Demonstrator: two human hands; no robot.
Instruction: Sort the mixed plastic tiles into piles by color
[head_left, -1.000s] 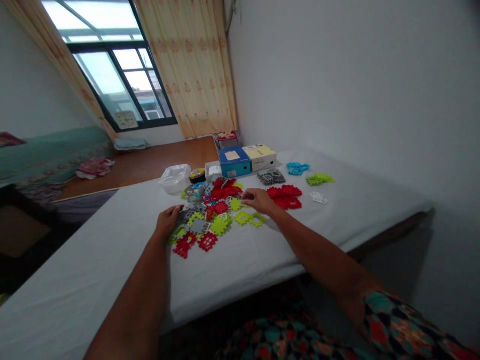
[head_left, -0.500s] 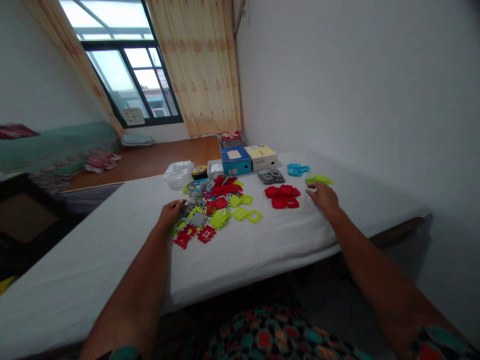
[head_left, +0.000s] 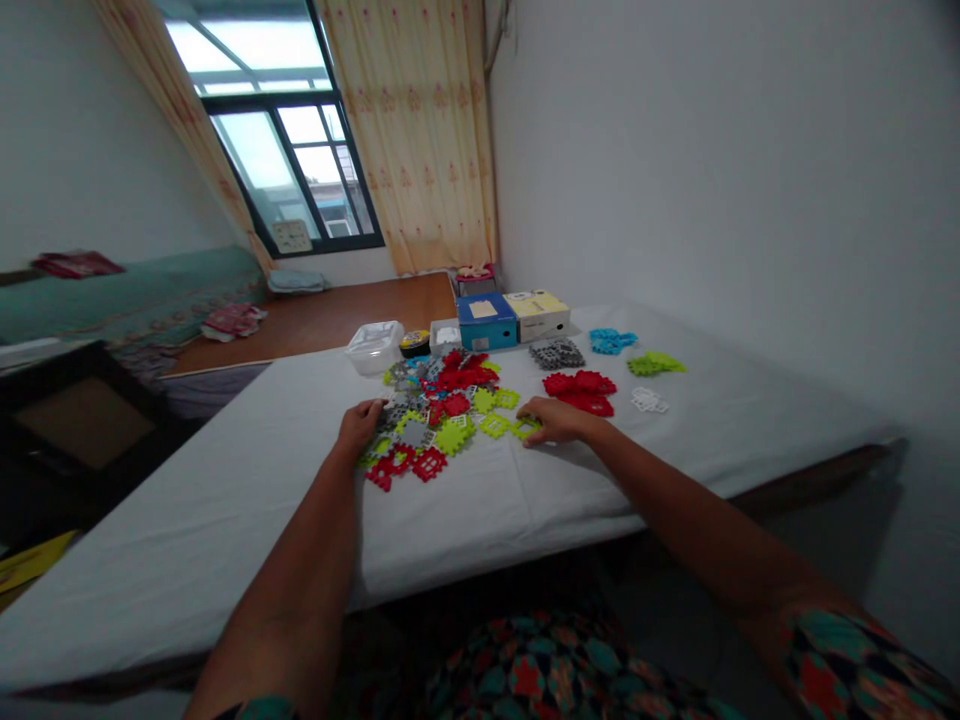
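A mixed pile of flat plastic tiles (head_left: 439, 405) in red, lime, grey and blue lies on the white-covered table (head_left: 225, 480). My left hand (head_left: 361, 424) rests at the pile's left edge, fingers curled on grey and lime tiles. My right hand (head_left: 551, 420) lies at the pile's right edge, fingertips closed on a lime tile (head_left: 523, 429). Sorted groups lie further right: red tiles (head_left: 583, 390), grey tiles (head_left: 556, 353), blue tiles (head_left: 611, 341), lime tiles (head_left: 655, 364) and white tiles (head_left: 648, 401).
At the table's far edge stand a clear plastic tub (head_left: 374, 346), a blue box (head_left: 486, 320) and a yellow box (head_left: 536, 313). A white wall runs along the right. To the left are a wooden floor, a bed and a window with curtains.
My right hand went out to the white tiles at the far right, then came back left to the lime tile at the pile's edge. My left hand stayed on the pile.
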